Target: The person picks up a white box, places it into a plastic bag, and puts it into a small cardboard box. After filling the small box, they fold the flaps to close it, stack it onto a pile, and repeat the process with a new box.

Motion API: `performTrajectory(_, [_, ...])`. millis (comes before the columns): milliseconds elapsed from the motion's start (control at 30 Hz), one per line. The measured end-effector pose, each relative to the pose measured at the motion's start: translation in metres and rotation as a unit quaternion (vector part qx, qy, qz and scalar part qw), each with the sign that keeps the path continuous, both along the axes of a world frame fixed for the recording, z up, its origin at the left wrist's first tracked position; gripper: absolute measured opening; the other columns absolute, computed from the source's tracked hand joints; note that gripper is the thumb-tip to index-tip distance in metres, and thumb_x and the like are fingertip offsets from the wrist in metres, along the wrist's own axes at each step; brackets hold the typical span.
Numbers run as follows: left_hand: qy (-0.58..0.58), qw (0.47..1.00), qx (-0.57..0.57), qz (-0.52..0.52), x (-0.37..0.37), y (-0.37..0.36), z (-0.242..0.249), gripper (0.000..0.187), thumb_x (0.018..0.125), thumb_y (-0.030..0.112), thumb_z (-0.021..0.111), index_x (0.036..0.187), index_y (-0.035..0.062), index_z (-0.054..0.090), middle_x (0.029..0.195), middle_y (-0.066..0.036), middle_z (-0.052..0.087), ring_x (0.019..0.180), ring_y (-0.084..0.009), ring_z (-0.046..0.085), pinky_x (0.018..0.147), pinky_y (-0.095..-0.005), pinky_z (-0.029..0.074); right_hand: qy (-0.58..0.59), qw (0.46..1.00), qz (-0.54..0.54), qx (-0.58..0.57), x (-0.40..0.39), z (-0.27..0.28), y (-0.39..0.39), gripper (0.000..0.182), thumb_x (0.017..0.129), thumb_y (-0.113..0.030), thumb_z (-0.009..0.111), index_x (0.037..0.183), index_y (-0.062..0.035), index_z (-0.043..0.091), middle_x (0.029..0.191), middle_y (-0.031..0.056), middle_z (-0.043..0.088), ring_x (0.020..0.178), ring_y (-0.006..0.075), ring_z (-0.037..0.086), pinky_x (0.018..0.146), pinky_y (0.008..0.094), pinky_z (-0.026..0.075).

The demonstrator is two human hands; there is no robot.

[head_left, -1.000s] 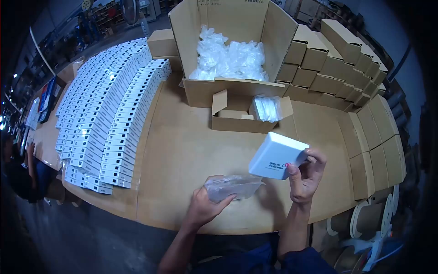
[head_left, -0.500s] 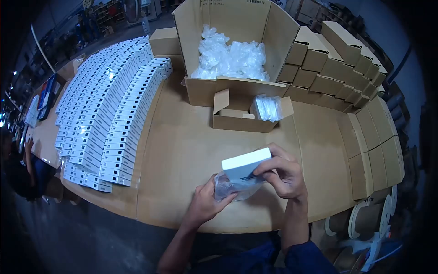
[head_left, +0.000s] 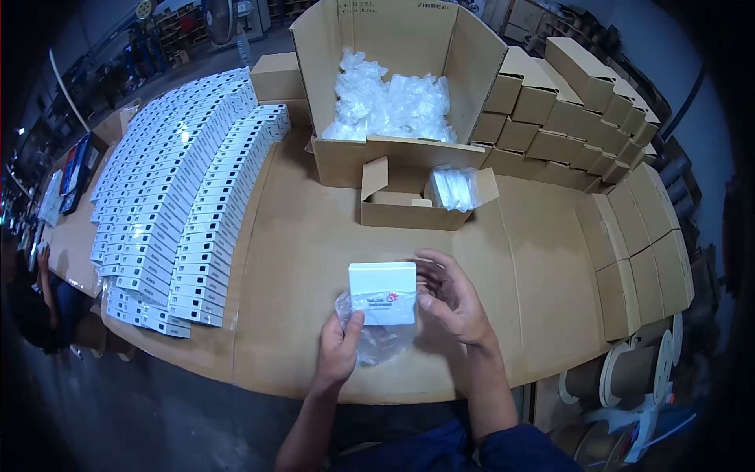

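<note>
Over smooth cardboard [head_left: 299, 259], the left grip [head_left: 338, 352] pinches crinkly bag [head_left: 387, 346] and squarish white box [head_left: 383, 282], right grip [head_left: 464, 313] unclasped.

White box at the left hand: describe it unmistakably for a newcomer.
From the large carton of crumpled plastic, come nearer, past the small open carton. The left hand grips a clear bag; the white box poking out shows a red logo, unlike the stacked white boxes.

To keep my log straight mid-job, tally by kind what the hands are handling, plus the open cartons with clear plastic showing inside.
White box: 1
Clear plastic bag: 1
Open cartons with plastic inside: 2 (large carton, small carton)
Total: 4
</note>
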State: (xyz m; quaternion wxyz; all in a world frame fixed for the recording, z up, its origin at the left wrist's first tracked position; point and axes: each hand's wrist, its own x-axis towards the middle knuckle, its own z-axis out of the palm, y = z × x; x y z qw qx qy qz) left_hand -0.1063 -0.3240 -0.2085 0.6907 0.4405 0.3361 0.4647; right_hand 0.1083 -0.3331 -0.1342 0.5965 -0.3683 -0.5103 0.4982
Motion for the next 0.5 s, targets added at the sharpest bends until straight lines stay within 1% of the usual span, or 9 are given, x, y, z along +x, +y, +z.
performTrajectory(100, [-0.029,0.999,-0.010,0.018,0.002,0.004,-0.005,0.035,0.111,0.020,0.050,0.134,-0.0054,0.057,0.123,-0.010,0.068,0.112,-0.0152,0.064,0.099,-0.0328,0.050,0.055,0.996,-0.043,-0.060,-0.003,-0.033,-0.012,0.039,0.096,0.002,0.065,0.133,0.0043,0.053,0.131,0.0160,0.062,0.114,0.0186,0.064,0.102,0.0323,0.051])
performTrajectory(133, [-0.033,0.999,-0.012,0.019,0.001,0.004,-0.007,0.035,0.111,0.020,0.050,0.134,-0.0053,0.058,0.123,-0.010,0.068,0.112,-0.0153,0.064,0.099,-0.0329,0.050,0.086,0.990,-0.081,-0.078,-0.010,-0.042,-0.016,0.024,0.096,0.002,0.069,0.119,0.0037,0.060,0.125,0.0142,0.066,0.110,0.0161,0.065,0.099,0.0303,0.053])
performTrajectory(233, [0.013,1.000,0.000,0.004,-0.002,0.007,-0.004,0.037,0.112,0.023,0.047,0.132,-0.0056,0.058,0.123,-0.010,0.068,0.113,-0.0153,0.063,0.100,-0.0324,0.049,0.101,0.984,-0.115,-0.092,-0.018,-0.052,-0.019,0.015,0.097,0.002,0.069,0.111,0.0041,0.064,0.115,0.0122,0.070,0.108,0.0154,0.066,0.098,0.0304,0.053])
performTrajectory(267, [0.015,1.000,0.003,0.002,-0.003,0.007,-0.004,0.038,0.113,0.024,0.045,0.134,-0.0060,0.058,0.124,-0.011,0.068,0.114,-0.0156,0.063,0.101,-0.0325,0.049,0.108,0.982,-0.124,-0.095,-0.019,-0.050,-0.020,0.010,0.098,0.000,0.068,0.107,0.0040,0.066,0.110,0.0105,0.071,0.104,0.0142,0.066,0.097,0.0298,0.053])
performTrajectory(467, [0.025,0.999,0.036,-0.016,-0.006,0.010,-0.011,0.047,0.114,0.027,0.037,0.144,-0.0070,0.051,0.131,-0.014,0.065,0.122,-0.0183,0.060,0.108,-0.0334,0.044,0.044,0.992,-0.111,-0.050,-0.013,-0.053,-0.021,0.010,0.102,-0.005,0.065,0.108,0.0034,0.064,0.110,0.0088,0.070,0.100,0.0124,0.064,0.094,0.0280,0.051])
performTrajectory(500, [0.033,0.999,0.039,-0.019,-0.006,0.010,-0.009,0.049,0.114,0.027,0.036,0.146,-0.0069,0.050,0.133,-0.015,0.065,0.124,-0.0189,0.059,0.109,-0.0337,0.044,0.050,0.991,-0.111,-0.052,-0.013,-0.055,-0.022,0.010,0.102,-0.005,0.065,0.108,0.0033,0.064,0.111,0.0093,0.070,0.101,0.0123,0.064,0.094,0.0279,0.051])
